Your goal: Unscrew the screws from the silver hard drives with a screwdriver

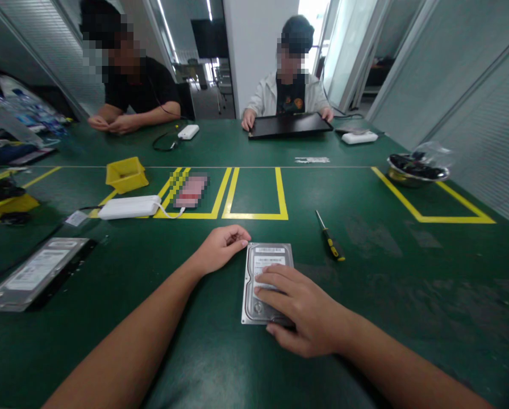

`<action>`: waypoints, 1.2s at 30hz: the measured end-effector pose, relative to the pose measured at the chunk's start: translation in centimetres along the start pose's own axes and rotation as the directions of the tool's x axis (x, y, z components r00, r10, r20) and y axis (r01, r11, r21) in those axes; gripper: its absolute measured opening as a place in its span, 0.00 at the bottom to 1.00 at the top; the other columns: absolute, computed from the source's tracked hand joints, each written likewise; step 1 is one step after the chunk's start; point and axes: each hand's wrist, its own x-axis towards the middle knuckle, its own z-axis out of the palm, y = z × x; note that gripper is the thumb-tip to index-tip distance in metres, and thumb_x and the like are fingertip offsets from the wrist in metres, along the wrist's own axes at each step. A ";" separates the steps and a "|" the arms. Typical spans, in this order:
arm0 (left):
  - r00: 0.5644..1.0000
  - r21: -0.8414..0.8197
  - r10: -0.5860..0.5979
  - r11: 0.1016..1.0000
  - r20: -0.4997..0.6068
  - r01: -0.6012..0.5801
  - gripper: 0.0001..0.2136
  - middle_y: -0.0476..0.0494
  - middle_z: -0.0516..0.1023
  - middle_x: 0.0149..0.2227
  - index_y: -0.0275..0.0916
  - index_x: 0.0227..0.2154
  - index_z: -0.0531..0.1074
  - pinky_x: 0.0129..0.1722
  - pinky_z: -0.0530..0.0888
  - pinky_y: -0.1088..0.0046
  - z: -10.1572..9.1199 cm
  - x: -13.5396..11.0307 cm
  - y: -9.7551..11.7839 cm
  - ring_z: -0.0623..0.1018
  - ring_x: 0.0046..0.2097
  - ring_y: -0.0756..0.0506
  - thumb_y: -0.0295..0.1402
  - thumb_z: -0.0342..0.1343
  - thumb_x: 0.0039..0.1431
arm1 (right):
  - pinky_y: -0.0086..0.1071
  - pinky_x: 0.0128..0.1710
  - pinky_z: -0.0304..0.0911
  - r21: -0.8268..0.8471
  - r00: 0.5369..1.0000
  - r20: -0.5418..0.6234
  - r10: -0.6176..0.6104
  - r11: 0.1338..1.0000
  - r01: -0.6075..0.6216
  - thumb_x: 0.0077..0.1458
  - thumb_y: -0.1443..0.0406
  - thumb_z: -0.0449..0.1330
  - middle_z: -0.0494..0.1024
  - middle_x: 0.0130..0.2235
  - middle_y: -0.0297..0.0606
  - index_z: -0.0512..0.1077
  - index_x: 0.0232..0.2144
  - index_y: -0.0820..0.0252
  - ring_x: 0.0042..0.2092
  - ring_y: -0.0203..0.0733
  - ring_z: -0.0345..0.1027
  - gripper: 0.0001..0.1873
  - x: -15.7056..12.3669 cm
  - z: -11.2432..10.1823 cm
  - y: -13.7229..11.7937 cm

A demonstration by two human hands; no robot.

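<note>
A silver hard drive (265, 262) lies flat on the green table (408, 295) in front of me. My right hand (301, 309) rests on top of it with the fingers lying flat over its lid. My left hand (221, 245) sits just left of the drive's far corner, fingers curled in, its fingertips touching the drive's edge. I cannot make out anything inside those fingers. A screwdriver (330, 237) with a black and yellow handle lies on the table to the right of the drive, apart from both hands.
A second hard drive (33, 272) lies at the left on a dark sheet. A white box (129, 207) with a cable, a yellow bin (125, 174) and a metal bowl (416, 169) stand farther back. Two people sit across the table, one behind a black laptop (289, 125).
</note>
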 end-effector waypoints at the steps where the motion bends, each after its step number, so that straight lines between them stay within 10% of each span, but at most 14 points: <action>1: 1.000 0.011 0.002 1.000 0.006 -0.002 0.09 0.45 0.76 0.34 0.35 0.37 0.72 0.36 0.72 0.71 0.0 0.0 0.0 0.75 0.35 0.48 0.36 0.56 0.61 | 0.50 0.63 0.57 -0.001 1.000 -0.004 -0.002 1.000 0.002 0.55 0.61 0.58 0.71 0.56 0.51 0.70 0.54 0.67 0.61 0.52 0.60 0.25 0.0 0.0 0.0; 36: 0.991 -0.031 -0.080 0.996 0.109 0.084 0.10 0.47 0.75 0.31 0.35 0.35 0.73 0.34 0.69 0.73 -0.4 0.8 0.2 0.73 0.33 0.50 0.37 0.60 0.59 | 0.45 0.65 0.51 -0.011 1.000 0.009 -0.001 1.000 0.001 0.54 0.60 0.58 0.70 0.56 0.50 0.70 0.53 0.69 0.60 0.52 0.58 0.26 -0.2 0.1 0.1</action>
